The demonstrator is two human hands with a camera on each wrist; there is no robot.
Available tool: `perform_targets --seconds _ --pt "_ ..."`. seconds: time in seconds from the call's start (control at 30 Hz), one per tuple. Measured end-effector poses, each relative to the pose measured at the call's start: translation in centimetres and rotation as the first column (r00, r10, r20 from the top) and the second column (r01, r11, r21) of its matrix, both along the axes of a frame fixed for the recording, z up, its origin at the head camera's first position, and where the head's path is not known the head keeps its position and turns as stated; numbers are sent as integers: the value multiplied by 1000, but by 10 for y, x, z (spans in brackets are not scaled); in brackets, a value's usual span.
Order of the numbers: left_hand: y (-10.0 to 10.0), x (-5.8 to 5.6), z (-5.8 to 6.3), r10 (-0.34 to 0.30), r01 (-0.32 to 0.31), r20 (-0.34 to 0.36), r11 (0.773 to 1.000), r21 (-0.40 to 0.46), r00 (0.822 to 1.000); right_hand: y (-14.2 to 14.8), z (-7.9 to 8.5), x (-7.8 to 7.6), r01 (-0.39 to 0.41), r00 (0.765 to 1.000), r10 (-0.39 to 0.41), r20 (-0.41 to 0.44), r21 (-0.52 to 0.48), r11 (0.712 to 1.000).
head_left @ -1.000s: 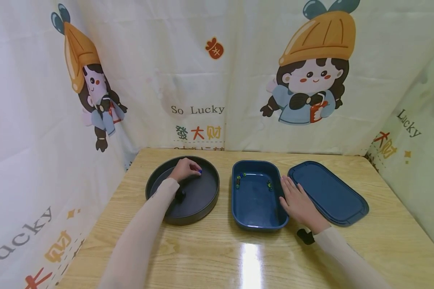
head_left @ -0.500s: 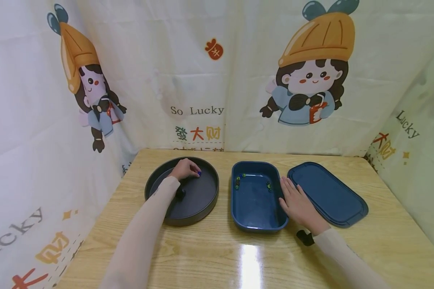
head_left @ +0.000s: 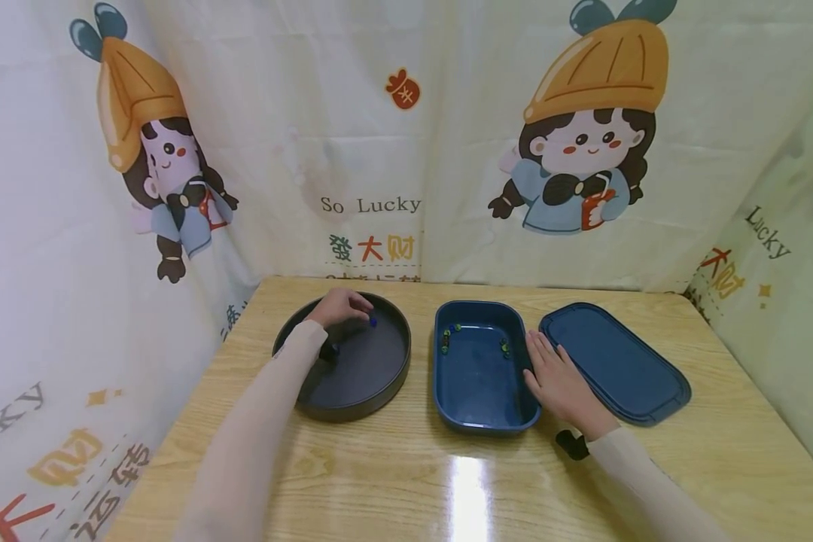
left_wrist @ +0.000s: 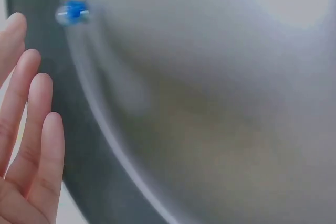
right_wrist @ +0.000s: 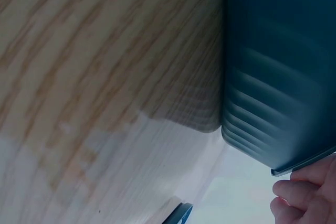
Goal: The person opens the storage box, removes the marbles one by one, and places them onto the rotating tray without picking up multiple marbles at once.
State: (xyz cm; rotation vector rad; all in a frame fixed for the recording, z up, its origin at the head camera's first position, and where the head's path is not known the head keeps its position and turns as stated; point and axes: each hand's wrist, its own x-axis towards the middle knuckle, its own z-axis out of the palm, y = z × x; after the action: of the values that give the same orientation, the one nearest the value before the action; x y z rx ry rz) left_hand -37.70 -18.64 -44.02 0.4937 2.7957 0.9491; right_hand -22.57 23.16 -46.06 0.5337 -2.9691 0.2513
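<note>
A blue-and-clear glass marble (head_left: 373, 322) lies in the round dark pan (head_left: 362, 380) on the left. Just beside it, my left hand (head_left: 339, 307) hovers over the pan with its fingers extended. In the left wrist view a gap shows between the fingers (left_wrist: 40, 129) and the marble (left_wrist: 73, 12), which sits near the pan's wall. My right hand (head_left: 562, 384) rests with straight fingers along the right side of a deep blue box (head_left: 477, 391). Several small marbles (head_left: 504, 348) lie inside that box, in groups at its left and right.
The blue lid (head_left: 616, 365) lies flat right of the box, close to my right hand. A wooden table (head_left: 373, 482) carries everything. Behind it and at both sides hangs a printed curtain (head_left: 461, 165).
The left fingers, earlier pinching the blue marble in the pan, have let go of it and drawn back slightly left and up. My right hand stays in place at the box.
</note>
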Motion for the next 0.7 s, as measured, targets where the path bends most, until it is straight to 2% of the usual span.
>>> perform_targets --seconds 0.07,0.17,0.3,0.37,0.53,0.7 --pt "0 1 7 9 -9 -6 1000 27 1000 0 1 0 1 1000 -1 2 4 1000" --pt "3 4 17 3 1 -63 998 66 998 0 3 0 -1 1000 0 13 5 1000" --pt "19 17 33 16 1 -151 994 111 988 0 4 1 -4 1000 3 17 3 1000" --pt "32 26 41 34 -8 -172 989 146 985 0 3 1 -3 1000 3 15 5 1000" --pt "74 48 55 57 -12 -163 964 264 985 1 4 1 -5 1000 5 8 8 1000" --pt "119 65 56 50 4 -148 939 345 988 0 4 1 -6 1000 6 11 10 1000"
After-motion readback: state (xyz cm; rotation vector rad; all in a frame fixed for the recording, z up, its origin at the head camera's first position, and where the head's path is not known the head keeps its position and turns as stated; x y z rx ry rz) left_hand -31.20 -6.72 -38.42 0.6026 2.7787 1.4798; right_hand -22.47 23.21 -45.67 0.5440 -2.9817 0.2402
